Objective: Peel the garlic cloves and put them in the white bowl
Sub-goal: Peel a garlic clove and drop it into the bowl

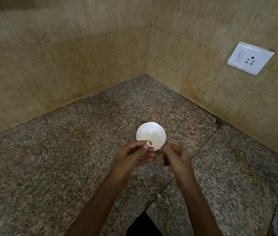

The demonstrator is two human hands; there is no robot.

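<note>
A small white bowl (151,133) stands on the speckled granite counter (66,159), in the corner area. Both hands hover just in front of its near rim. My left hand (133,155) pinches a small pale garlic clove (149,145) between thumb and fingertips, with a thin strip of skin sticking out to the right. My right hand (175,156) is beside it with its fingers curled inward; whether it holds a bit of skin I cannot tell. The bowl's inside looks pale and glossy, and its contents are not clear.
Beige tiled walls meet in a corner behind the bowl. A white wall socket (249,57) sits on the right wall. A scrap of garlic skin (158,196) lies on the counter near a seam. The counter's inner corner edge is at the bottom middle.
</note>
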